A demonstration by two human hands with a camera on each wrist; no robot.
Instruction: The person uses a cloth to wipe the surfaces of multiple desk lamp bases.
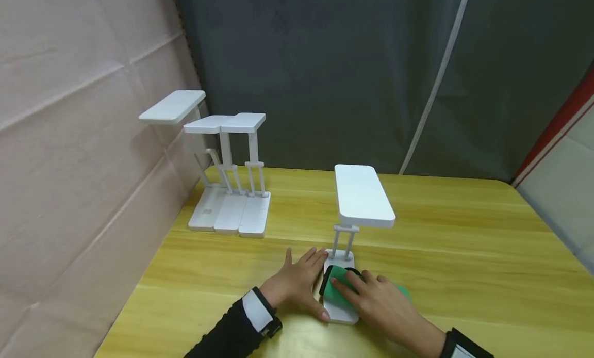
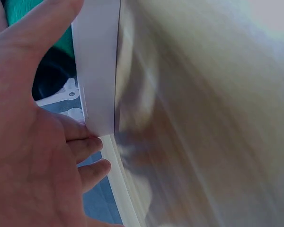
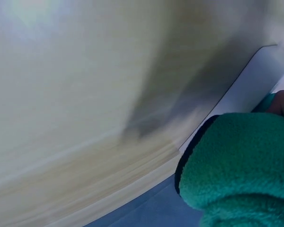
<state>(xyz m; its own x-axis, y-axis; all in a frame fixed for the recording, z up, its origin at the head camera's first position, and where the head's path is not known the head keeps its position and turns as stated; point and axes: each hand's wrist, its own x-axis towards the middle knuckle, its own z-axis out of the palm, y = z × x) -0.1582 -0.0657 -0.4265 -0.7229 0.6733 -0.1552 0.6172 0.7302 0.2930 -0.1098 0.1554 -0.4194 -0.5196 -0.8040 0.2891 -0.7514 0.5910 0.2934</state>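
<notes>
A white foldable phone stand [image 1: 364, 195] stands upright on the table, its rectangular top plate raised on a thin arm above a flat base [image 1: 341, 314]. My left hand [image 1: 299, 283] is spread along the base's left side, the thumb at its near corner and the fingertips touching the edge farther back. My right hand [image 1: 382, 304] holds a green cloth [image 1: 335, 292] with black edging against the top of the base. In the right wrist view the fluffy cloth [image 3: 236, 161] hangs in folds over the base's side and hides much of it. The right thumb is hidden in the head view.
Three similar white stands [image 1: 229, 208] stand side by side at the back left of the wooden table [image 1: 445, 260]. A pale fabric wall [image 1: 93, 141] rises on the left, and a dark grey curtain [image 1: 301, 74] hangs behind the table's far edge.
</notes>
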